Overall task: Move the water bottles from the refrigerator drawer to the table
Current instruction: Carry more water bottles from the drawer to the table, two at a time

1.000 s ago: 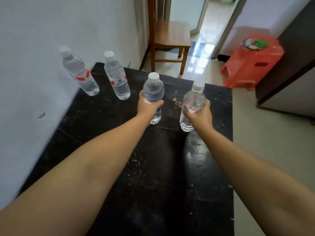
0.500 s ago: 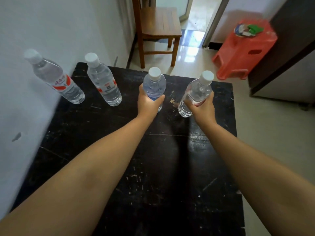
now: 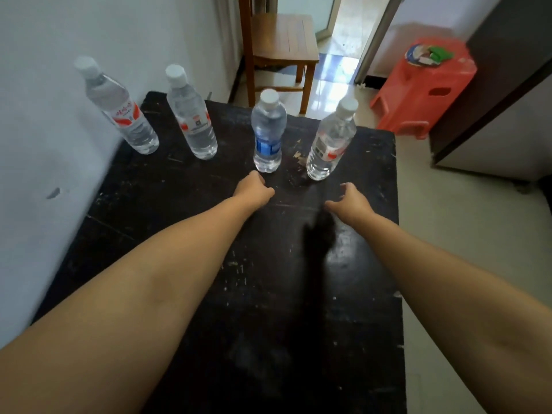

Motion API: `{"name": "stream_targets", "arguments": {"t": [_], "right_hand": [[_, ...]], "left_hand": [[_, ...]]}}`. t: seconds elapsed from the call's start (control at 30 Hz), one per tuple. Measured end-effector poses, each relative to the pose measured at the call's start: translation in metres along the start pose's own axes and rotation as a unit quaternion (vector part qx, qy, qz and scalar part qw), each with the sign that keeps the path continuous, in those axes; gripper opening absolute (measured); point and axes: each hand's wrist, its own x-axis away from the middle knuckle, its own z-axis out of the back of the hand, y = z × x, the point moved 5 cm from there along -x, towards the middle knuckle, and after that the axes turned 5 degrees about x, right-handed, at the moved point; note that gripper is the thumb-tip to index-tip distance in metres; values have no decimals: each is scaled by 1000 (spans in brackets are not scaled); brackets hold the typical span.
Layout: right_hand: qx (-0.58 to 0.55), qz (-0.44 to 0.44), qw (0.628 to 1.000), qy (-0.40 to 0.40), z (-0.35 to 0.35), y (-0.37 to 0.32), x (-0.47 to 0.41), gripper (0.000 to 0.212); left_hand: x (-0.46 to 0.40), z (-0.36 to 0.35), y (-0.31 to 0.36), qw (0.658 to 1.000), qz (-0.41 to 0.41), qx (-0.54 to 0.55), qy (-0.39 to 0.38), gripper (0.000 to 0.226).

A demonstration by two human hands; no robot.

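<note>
four water bottles standing upright in a rough row across the far part of the black worktop [image 3: 185, 264], all white-capped, all clear of both hands.

- far-left bottle [image 3: 119, 112]: red/white label, close to the white wall [image 3: 44, 85]; whether it touches the wall i cannot tell.
- second bottle [image 3: 192, 118]: red/white label, just beside the first, small gap between them.
- blue-label bottle [image 3: 268, 135]: near the middle of the row, standing apart from its neighbours.
- right-hand bottle [image 3: 330, 141]: red/white label, nearest the worktop's right side, looks tilted in the wide-angle view.

left hand [image 3: 252, 191]: just in front of the blue-label bottle, near its base but not touching. fingers curled in, narrow, holding nothing.

right hand [image 3: 348, 201]: in front of the right-hand bottle with a clear gap to it. fingers loosely spread, thumb out to the left, holding nothing. dark shadow on the worktop under it.

both forearms bare, reaching in from the near edge.

worktop surface is scratched and scuffed, with a pale chip mark between the two right bottles.

background: wooden chair [image 3: 280, 46] beyond the far edge, red plastic stool [image 3: 424, 88] to the right with small items on top, dark cabinet [image 3: 507, 85] at far right. refrigerator drawer not in view.
</note>
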Motion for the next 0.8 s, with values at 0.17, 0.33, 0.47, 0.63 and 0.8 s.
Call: {"name": "stream_targets", "arguments": {"t": [0.17,0.33,0.47,0.63,0.8], "right_hand": [[143,85,985,-41,-12,5,47,57],[265,166,945,-99,-36,29,99,52],[328,225,909,-121,-59,59,146,47],[381,285,869,-139,-85,89,201,39],[435,348,810,-182,-128,101,254,27]], "left_hand": [[58,-25,-22,995,-20,-98,-4,33],[127,-54,-65,992,28,-115,43,39],[197,-78,-113,988,84,-95,90,40],[283,-110,-166,979,149,-57,123,35],[363,-141,-216,976,186,-12,118,26]]}}
